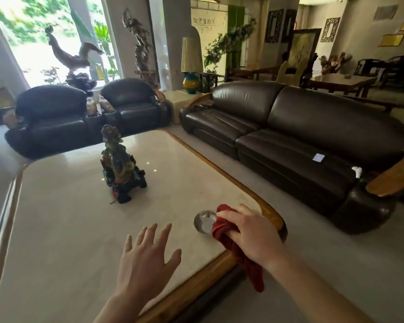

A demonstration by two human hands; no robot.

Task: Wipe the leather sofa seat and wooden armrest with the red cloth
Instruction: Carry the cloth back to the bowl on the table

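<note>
The right hand (250, 231) curls round the bunched red cloth (222, 229), hiding its middle, one end hanging past the corner of the marble coffee table (68, 217) beside a small metal dish (204, 222); the left hand (145, 259) hovers, fingers spread, holding nothing. On the leather sofa (313, 127), the near wooden armrest (392, 178) is cut off by the frame edge, and the characters (205, 22) on the far wall are too blurred to read.

Bare left hand (147, 259), bare right hand (251, 231) — forearms bare

Right hand (250, 231) grips red cloth (233, 243) above table (79, 229); left hand (147, 259) spread.
</note>
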